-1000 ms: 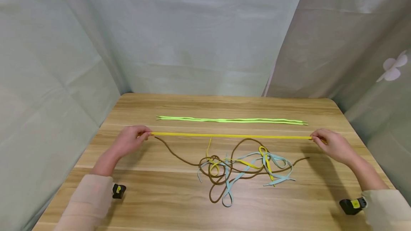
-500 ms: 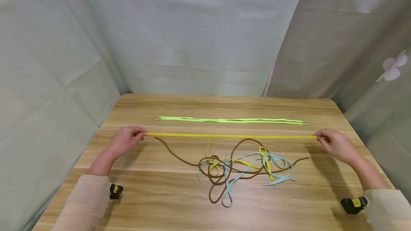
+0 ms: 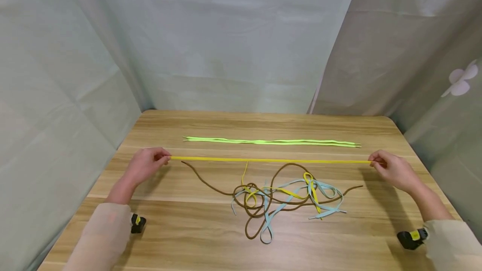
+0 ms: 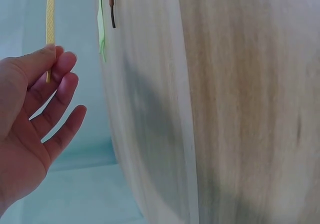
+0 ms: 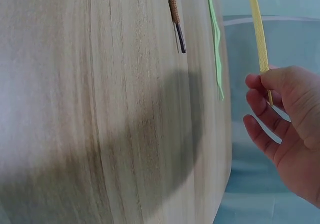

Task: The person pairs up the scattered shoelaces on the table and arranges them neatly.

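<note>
A flat yellow shoelace (image 3: 271, 160) is stretched straight between both hands, lifted above the table. At its left end, my left hand (image 3: 148, 165) pinches it between thumb and forefinger, the tip poking out below in the left wrist view. My right hand (image 3: 393, 170) pinches the opposite end the same way; its tip (image 5: 270, 97) shows under the thumb. Nearer the person lies a loose tangle of a round brown shoelace (image 3: 211, 186), a light blue shoelace (image 3: 276, 210) and another yellow shoelace (image 3: 291, 193). Beyond the stretched lace, neon green shoelaces (image 3: 260, 141) lie straight, side by side.
The wooden table (image 3: 188, 237) has rounded far corners. Pale curtains (image 3: 233, 45) hang behind it and at both sides. Each wrist wears a small black camera, such as the right camera (image 3: 412, 239).
Both hands have moved slightly apart, the left outward to the left and the right a little to the right, drawing the yellow shoelace out longer. The tangle and green laces have stayed put.
</note>
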Motion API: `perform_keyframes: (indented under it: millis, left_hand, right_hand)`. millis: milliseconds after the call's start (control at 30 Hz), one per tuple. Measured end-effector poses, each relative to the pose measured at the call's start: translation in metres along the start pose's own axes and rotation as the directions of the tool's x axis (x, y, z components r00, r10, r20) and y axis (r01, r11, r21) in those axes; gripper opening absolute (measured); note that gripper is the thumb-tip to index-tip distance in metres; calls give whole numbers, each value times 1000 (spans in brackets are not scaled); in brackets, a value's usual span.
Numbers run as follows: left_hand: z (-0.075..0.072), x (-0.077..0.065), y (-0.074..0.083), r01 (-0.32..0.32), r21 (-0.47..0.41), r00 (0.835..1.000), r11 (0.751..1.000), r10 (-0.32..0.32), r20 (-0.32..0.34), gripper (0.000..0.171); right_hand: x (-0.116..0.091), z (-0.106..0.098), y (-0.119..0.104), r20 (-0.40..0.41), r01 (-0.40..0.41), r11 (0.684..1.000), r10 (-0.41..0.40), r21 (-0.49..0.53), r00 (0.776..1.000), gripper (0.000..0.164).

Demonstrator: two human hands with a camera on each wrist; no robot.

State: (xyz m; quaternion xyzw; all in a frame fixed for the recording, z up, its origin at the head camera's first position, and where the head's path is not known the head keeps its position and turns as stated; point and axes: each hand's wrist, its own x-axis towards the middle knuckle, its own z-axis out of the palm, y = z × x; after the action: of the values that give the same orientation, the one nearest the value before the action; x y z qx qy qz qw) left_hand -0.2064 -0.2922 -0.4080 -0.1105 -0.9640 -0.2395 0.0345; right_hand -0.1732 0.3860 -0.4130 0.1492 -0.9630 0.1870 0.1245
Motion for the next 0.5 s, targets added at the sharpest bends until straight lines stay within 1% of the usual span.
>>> perform_keyframes:
  millis: [167, 233, 400, 500]
  left_hand:
    - [2, 3, -1, 25, 2, 999, 1000, -25, -28, 13]
    - [3, 5, -3, 35, 3, 999, 999, -35, -35, 13]
    - [9, 12, -8, 55, 4, 997, 998, -55, -45, 14]
    - [12, 16, -10, 72, 12, 996, 997, -72, -45, 15]
  right_hand:
    - [3, 2, 1, 23, -33, 999, 33, 0, 999, 10]
    - [5, 4, 2, 26, -29, 1000, 29, -1, 999, 8]
    - [12, 10, 4, 7, -3, 1000, 3, 9, 1000, 6]
    - [18, 16, 5, 4, -2, 1000, 2, 5, 1000, 6]
